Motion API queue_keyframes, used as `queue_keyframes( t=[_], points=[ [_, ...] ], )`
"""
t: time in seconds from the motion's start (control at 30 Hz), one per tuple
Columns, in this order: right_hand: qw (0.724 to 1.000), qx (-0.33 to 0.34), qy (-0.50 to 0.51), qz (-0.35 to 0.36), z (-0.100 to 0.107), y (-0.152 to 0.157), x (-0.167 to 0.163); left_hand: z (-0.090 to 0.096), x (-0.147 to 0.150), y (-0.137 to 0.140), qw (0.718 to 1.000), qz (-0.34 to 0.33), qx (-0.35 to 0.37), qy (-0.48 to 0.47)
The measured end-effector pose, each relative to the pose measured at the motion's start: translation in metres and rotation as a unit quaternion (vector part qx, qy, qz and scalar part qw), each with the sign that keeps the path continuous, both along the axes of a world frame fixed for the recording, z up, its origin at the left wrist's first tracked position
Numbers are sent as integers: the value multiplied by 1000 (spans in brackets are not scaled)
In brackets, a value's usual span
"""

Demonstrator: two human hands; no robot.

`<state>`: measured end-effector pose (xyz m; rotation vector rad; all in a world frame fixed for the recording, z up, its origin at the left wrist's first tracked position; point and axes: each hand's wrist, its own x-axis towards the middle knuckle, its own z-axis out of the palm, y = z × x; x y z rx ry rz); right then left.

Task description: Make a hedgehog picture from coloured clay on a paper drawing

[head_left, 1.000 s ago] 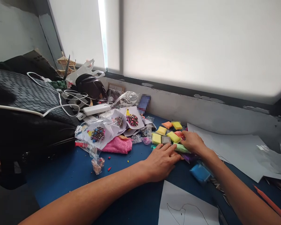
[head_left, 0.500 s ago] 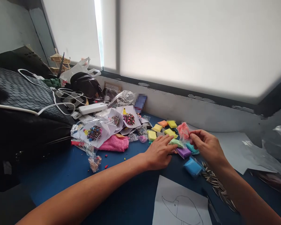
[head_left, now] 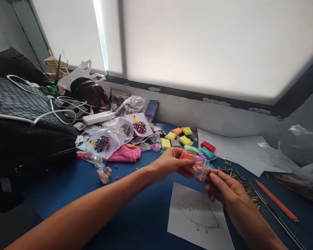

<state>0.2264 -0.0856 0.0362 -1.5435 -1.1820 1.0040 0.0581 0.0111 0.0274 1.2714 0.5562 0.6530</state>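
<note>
Between both hands is a clear bag of coral modelling clay (head_left: 189, 158), held above the blue table. My left hand (head_left: 169, 162) is closed on its clay-filled end. My right hand (head_left: 224, 187) pinches the bag's clear edge. Just behind lie several wrapped clay packs: a yellow pack (head_left: 185, 140), a green pack (head_left: 191, 149), a red pack (head_left: 208, 146) and a teal pack (head_left: 208, 153). Below the hands rests a sheet of paper with an animal drawing (head_left: 198, 215). Striped sunflower seeds (head_left: 231, 171) are partly hidden by my right hand.
Right of my forearm lie a coral plastic tool (head_left: 278, 201) and a thin dark rod (head_left: 279, 218). A pink cloth (head_left: 125, 153) and bagged seed crafts (head_left: 102, 143) sit to the left, beside a black woven bag (head_left: 18, 104). White paper (head_left: 237, 152) lies along the wall.
My left hand has left the packs and gripped the coral clay bag. My right hand has brought the bag nearer and lower. The view has shifted, showing the red pack and coral tool.
</note>
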Motion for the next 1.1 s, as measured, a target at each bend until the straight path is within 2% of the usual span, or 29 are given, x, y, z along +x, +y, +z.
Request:
queue_keyframes(
  t=[0.27, 0.57, 1.0, 1.1],
  points=[
    [999, -17, -23, 25, -4, -2, -2, -4, -1, -10, 999, -18, -33, -9],
    [999, -37, -13, 31, -12, -2, 0, -7, 2, -10, 999, 18, -31, 9],
    [997, -22, -49, 52, -7, -4, -4, -8, 2, -13, 1000, 22, -5, 14],
    [998, -8, -59, 38, -8, -4, -5, -6, 0, -14, 1000, 12, -4, 11]
  ],
)
